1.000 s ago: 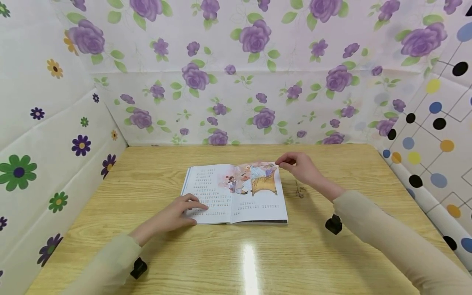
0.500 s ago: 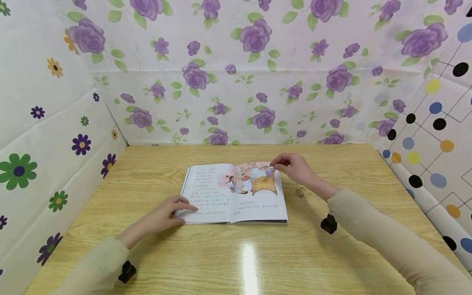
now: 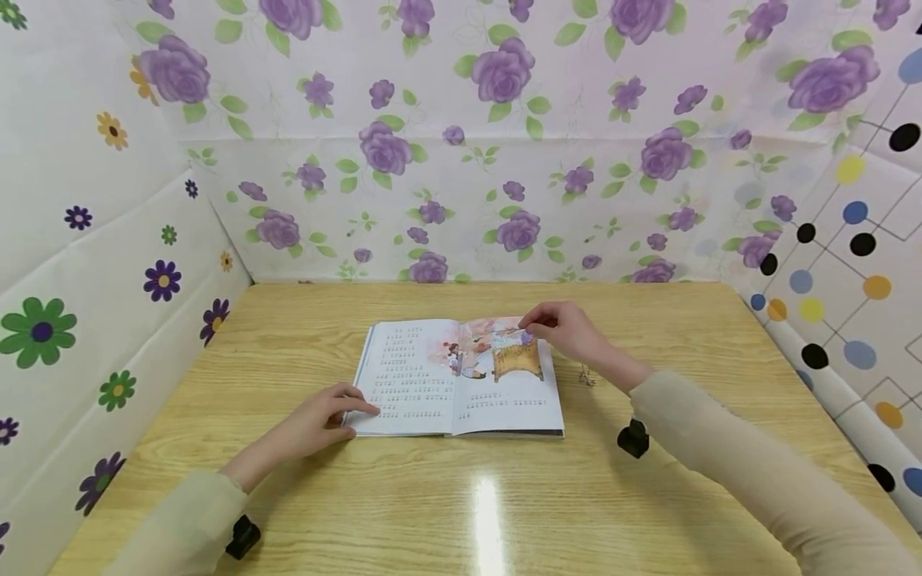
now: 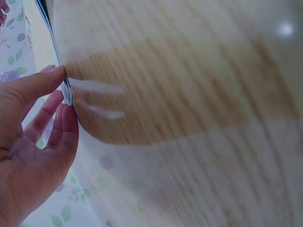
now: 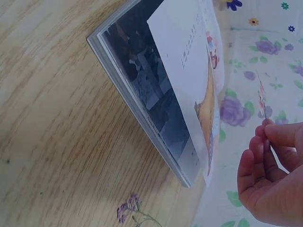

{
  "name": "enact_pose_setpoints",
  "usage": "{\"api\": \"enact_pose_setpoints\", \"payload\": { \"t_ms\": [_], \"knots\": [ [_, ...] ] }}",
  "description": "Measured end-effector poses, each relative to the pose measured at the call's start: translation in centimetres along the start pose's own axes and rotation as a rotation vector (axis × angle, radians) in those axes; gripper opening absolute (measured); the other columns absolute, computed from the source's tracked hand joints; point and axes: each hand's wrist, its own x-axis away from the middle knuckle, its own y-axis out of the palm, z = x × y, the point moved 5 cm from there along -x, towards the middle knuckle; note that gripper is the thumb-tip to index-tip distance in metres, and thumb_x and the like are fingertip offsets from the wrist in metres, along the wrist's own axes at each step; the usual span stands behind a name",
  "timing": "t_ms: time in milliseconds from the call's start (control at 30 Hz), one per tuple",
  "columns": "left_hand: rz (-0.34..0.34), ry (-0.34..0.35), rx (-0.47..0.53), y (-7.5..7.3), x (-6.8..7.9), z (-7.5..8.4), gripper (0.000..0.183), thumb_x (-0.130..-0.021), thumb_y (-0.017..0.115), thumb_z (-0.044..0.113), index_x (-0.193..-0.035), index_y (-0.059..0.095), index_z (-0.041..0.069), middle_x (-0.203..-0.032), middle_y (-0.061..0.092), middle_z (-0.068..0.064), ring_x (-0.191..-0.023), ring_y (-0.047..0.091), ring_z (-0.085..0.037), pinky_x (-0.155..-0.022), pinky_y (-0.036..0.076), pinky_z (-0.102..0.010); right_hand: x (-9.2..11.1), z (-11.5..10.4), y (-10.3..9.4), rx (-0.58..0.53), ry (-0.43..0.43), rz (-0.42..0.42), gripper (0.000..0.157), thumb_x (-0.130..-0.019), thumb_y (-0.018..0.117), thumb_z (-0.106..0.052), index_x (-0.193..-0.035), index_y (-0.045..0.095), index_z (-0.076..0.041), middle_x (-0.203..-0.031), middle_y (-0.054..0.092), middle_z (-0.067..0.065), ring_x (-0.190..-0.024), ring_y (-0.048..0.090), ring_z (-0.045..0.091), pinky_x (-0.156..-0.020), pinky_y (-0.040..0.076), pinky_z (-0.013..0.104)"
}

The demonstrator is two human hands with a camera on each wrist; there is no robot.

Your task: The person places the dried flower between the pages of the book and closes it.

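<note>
An open picture book [image 3: 504, 416] lies on the table, with text on the left page and a coloured drawing on the right. My left hand [image 3: 317, 424] holds its near left corner. Index finger lies over the page, thumb at the near edge; the left wrist view shows fingertips [image 4: 70, 111] right at the page edges. My right hand [image 3: 565, 328], above the upper right corner, pinches a thin sprig [image 5: 262, 97] with a pale reddish tip between thumb and index finger. Another dried flower sprig [image 5: 129, 208], with small purple blossoms, lies on the table right of the book.
The wooden table [image 3: 461, 496] has a bright light reflection near its front. Purple-flower cloth [image 3: 461, 160] hangs behind it, with patterned cloth on both sides. The right page [image 5: 184, 66] lifts off a dark picture page [image 5: 147, 71] beneath.
My right hand has moved left over the right page with the sprig. My left hand has slid left and down to the book's near left corner. The book has stayed in place.
</note>
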Motion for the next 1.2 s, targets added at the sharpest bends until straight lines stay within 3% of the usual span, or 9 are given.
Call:
{"api": "enact_pose_setpoints", "payload": {
  "t_ms": [600,1033,1200],
  "knots": [
    [0.012,0.038,0.005,0.1,0.0,-0.1,0.038,-0.084,0.074,0.0,-0.119,0.071,0.013,-0.118,0.059,-0.011,-0.08,0.045,-0.012,-0.068,0.04,-0.022,0.1,0.3,3.2,-0.065,0.048,-0.046,0.014,-0.097,0.061,-0.01,-0.103,0.073,-0.004,-0.103,0.071,0.017,-0.079,0.06,0.025,-0.065,0.046,0.027],
    [-0.004,-0.011,0.032,0.0,-0.1,-0.6,0.036,-0.085,0.074,0.003,-0.119,0.072,0.016,-0.12,0.059,-0.011,-0.084,0.045,-0.013,-0.069,0.04,-0.023,0.4,1.4,4.6,0.001,0.068,-0.069,0.015,-0.098,0.061,-0.012,-0.103,0.074,-0.009,-0.097,0.072,0.011,-0.071,0.054,0.018,-0.062,0.044,0.028],
    [0.011,-0.042,0.051,0.0,0.1,-0.8,0.033,-0.085,0.075,0.006,-0.117,0.073,0.016,-0.118,0.06,-0.009,-0.091,0.053,-0.014,-0.075,0.049,-0.024,0.7,1.6,4.9,0.02,0.063,-0.085,0.016,-0.097,0.061,-0.011,-0.104,0.074,-0.007,-0.103,0.071,0.013,-0.077,0.058,0.017,-0.064,0.045,0.027]
  ]
}}
